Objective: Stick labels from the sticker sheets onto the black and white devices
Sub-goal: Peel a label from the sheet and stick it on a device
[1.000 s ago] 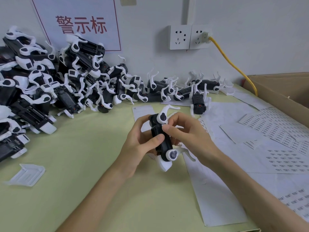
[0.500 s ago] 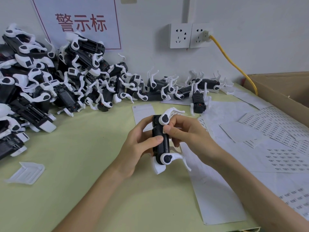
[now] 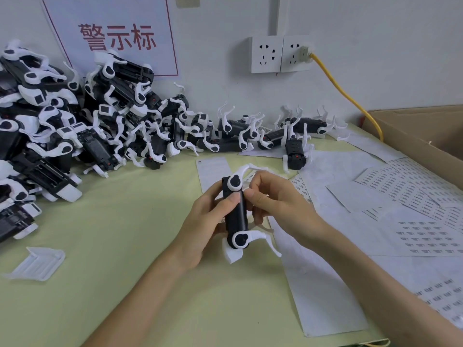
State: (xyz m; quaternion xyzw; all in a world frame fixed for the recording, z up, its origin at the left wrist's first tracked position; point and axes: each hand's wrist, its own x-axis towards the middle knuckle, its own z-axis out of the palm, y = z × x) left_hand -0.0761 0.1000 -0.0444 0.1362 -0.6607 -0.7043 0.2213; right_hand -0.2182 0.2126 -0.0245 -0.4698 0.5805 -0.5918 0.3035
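Well, on my feed, from the left: a small ribbed white plastic tray lies at the near left of the pale green table. Behind it, at far left, a big pile of black and white devices is heaped against the wall, under a white sign w/ red characters. A thinner row of devices runs right along the wall. One lone device stands just in front of that row, on paper.

At ctr I see the held device, lifted off the table and upright. It has a black body w/ a white jointed leg at top and another at bottom, both pointing right. The left hand grips it, thumb across the front of the black body, fingers wrapped behind. The right hand is curled, thumb and forefinger pinching the body's right edge just below the top joint. Whether a label sits under those fingertips I can't tell.

Above, on the wall, are two sockets w/ a yellow cable plugged into the right one, running down to the right. On the right of the table lie overlapping sticker sheets, some w/ rows of small printed labels, some blank. At far right is an open cardboard box.
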